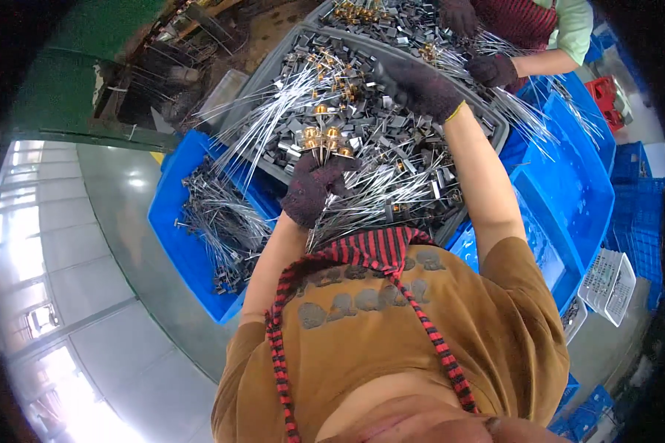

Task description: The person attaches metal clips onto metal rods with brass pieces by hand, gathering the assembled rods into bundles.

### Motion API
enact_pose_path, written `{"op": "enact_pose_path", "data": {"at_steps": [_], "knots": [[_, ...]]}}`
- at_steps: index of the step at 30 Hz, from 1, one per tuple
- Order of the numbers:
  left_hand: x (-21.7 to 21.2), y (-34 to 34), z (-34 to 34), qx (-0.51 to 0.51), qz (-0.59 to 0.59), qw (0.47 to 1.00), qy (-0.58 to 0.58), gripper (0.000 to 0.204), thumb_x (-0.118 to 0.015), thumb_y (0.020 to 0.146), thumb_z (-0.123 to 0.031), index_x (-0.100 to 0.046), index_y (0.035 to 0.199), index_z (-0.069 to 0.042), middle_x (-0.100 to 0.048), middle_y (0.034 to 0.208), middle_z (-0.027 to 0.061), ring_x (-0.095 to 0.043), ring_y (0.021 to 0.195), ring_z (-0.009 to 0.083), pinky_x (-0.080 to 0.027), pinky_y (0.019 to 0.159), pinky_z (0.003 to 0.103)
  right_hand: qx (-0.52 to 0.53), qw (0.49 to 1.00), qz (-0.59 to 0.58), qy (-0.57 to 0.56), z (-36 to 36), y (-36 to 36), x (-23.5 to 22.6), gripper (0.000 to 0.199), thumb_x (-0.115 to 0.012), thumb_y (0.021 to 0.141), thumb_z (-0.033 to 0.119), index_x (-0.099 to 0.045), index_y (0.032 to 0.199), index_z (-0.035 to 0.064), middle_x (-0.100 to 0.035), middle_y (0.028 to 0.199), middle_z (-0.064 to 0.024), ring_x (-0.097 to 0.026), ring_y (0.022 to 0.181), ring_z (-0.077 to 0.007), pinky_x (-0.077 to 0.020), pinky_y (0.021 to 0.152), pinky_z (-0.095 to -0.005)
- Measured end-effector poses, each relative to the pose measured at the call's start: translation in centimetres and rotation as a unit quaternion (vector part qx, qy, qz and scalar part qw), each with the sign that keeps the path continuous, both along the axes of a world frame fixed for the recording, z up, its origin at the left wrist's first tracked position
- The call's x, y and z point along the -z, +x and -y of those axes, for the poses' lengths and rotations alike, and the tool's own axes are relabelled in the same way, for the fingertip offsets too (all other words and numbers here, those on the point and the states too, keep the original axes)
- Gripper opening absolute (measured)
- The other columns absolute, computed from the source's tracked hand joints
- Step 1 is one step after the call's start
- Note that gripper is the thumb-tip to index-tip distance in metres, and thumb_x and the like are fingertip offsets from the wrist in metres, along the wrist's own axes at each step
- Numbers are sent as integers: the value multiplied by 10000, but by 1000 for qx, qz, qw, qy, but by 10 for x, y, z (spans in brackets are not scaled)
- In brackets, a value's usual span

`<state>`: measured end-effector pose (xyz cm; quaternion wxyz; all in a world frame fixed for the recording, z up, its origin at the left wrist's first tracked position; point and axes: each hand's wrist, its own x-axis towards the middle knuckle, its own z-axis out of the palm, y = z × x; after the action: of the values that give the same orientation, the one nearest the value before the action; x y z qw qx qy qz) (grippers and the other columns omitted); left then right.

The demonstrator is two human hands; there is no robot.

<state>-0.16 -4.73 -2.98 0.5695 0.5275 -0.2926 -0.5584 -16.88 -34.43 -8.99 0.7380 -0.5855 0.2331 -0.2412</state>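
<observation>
My left hand (309, 193), in a dark glove, is closed around a bundle of thin metal rods. The brass-coloured heads (322, 139) of these rods stick up in a cluster above the fingers. My right hand (421, 88), also gloved, reaches over a heap of small dark metal pieces (410, 129) with fingers stretched toward the left; nothing shows in it. Both hands are above a large grey tray (233, 111) that holds the heap. Loose silvery rods (270, 122) with brass heads lie across its left side, and more rods (384, 192) lie at the near side.
A blue bin (171, 210) at the left holds many thin rods with dark ends. Blue bins (569, 192) stand at the right, near a white basket (609, 284) and a red container (604, 103). Across the tray, a co-worker's gloved hand (493, 70) is among rods.
</observation>
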Motion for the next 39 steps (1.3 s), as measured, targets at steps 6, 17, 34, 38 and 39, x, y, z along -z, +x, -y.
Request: {"op": "enact_pose_path", "data": {"at_steps": [6,17,34,38,39], "knots": [[-4,-3,3,-30,31,998,51,235,-647,879,-157,-705,1042,3,-718,822,83,-607,624,132,-478,565,271,62,989,-19,135,15,-9,13,223,-713,945,220,-694,1088,49,-653,818,25,-576,601,-68,-448,507,-217],[-6,1,6,-23,26,996,77,284,-677,852,-171,-726,1072,2,-740,874,74,-616,645,124,-483,563,266,69,921,-322,-208,10,-31,-21,374,-734,881,296,-708,1154,41,-696,809,-84,-598,590,-148,-501,589,-300],[-13,2,-7,-42,-1,997,68,248,-691,918,-223,-715,1075,-32,-705,835,47,-670,679,173,-527,548,310,-50,981,-119,-148,-193,-18,-91,358,-692,944,157,-642,1270,17,-689,1055,-35,-618,952,-95,-522,853,-274],[1,5,-8,-19,-29,998,59,216,-679,912,-207,-708,1036,-32,-691,831,33,-650,694,156,-507,583,291,-26,994,-103,-34,-207,-8,-83,367,-699,945,192,-636,1250,-2,-702,1080,-56,-620,968,-99,-525,867,-297],[-3,4,-9,-17,-31,999,34,211,-671,909,-200,-705,1031,-32,-690,838,32,-648,701,153,-503,591,288,6,993,-109,-50,-211,-4,-88,366,-699,946,197,-636,1246,-3,-703,1086,-52,-622,968,-108,-526,866,-299]]}}
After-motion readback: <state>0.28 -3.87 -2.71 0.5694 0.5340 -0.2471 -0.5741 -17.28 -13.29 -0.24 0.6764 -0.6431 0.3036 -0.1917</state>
